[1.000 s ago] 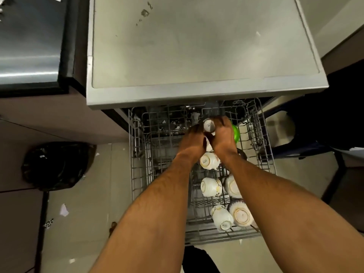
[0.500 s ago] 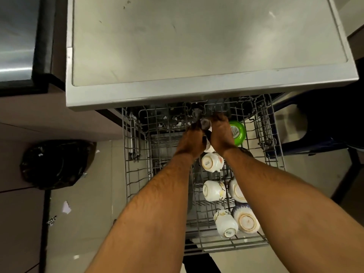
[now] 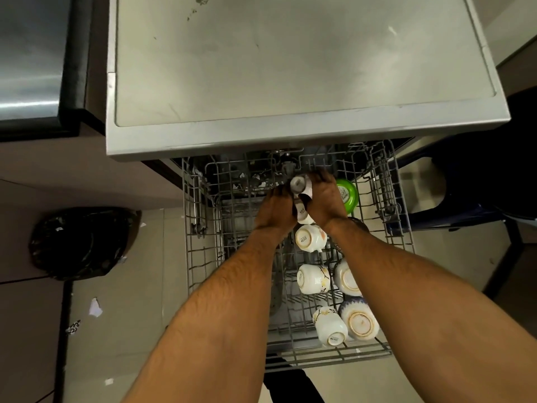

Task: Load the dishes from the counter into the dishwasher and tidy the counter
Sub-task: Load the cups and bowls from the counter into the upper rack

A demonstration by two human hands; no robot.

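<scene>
Both hands, the left hand (image 3: pixel 276 209) and right hand (image 3: pixel 325 199), clasp two white cups (image 3: pixel 299 184) over the rack (image 3: pixel 203 257), which holds five more cups (image 3: pixel 309 238) and one green bowl (image 3: pixel 347 194).

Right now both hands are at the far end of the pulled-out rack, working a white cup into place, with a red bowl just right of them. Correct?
Not quite: the bowl is green, not red, as the head view shows. The rest holds: left hand and right hand are at the far end of the rack, around a white cup.
</scene>
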